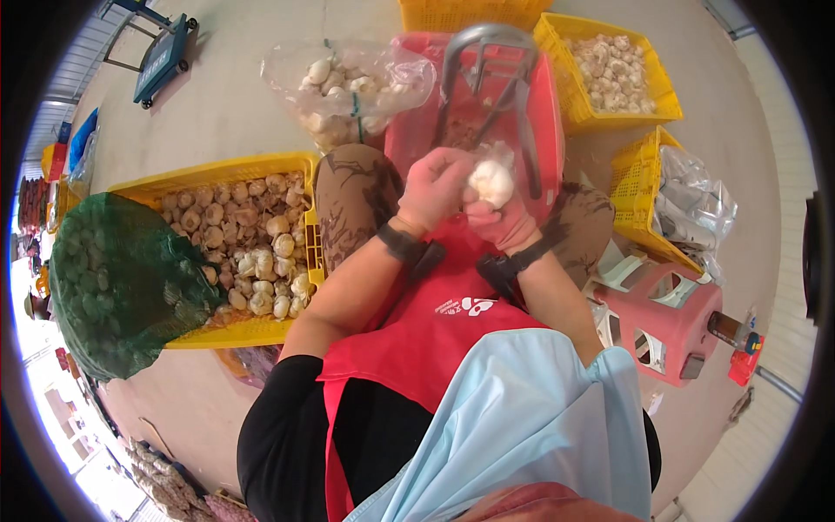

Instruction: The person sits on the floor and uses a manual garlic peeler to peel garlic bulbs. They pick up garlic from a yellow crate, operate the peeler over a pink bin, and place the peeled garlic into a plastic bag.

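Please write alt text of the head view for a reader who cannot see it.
A seated person's left hand and right hand, both in pink gloves, hold a white garlic bulb over a red plastic crate at their knees. On their left stands a yellow plastic crate of garlic bulbs beside a green mesh sack; more yellow crates stand ahead on the right.

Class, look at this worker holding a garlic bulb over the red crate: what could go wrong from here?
1. The garlic bulb, pinched between left hand and right hand, might slip into the red crate.
2. Fingers work close to the metal tool and could get nicked.
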A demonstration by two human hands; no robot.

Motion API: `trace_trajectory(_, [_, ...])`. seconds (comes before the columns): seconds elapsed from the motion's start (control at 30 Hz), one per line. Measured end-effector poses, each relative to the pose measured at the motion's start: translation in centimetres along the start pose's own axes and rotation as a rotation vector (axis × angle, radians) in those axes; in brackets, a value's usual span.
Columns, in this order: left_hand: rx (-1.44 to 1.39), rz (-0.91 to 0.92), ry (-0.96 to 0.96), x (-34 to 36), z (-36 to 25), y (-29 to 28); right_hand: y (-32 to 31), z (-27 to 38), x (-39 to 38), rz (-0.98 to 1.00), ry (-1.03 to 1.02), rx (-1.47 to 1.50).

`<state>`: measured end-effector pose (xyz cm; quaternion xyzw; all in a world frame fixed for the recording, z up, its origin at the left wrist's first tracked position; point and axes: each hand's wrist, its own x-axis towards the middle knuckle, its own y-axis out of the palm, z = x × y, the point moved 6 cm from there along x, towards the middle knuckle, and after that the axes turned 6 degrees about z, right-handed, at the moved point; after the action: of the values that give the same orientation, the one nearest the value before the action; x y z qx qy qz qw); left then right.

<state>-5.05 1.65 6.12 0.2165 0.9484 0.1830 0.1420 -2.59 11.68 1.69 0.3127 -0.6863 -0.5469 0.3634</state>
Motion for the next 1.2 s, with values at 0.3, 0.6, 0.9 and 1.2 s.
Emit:
trace_trajectory(0.3, [0.437, 0.248, 0.226, 0.4, 0.9, 1.0, 0.4, 1.9, -1.8, -0.742, -0.435, -1.223])
trace_trajectory(0.6, [0.539, 0.131, 0.208, 2.0, 2.6, -0.6, 3.3, 3.3, -2.8, -0.795, -0.617, -1.687])
trace_trajectory(0.9, [0.021, 0.199, -0.004, 1.3, 0.4, 0.6, 6.7, 4.0, -3.2, -0.873, -0.684, -2.035])
trace_trajectory(1.2, [-0.180, 0.140, 0.073, 3.9, 1.2, -0.4, 9.1, 7.0, -4.0, -0.975, -0.521, -2.273])
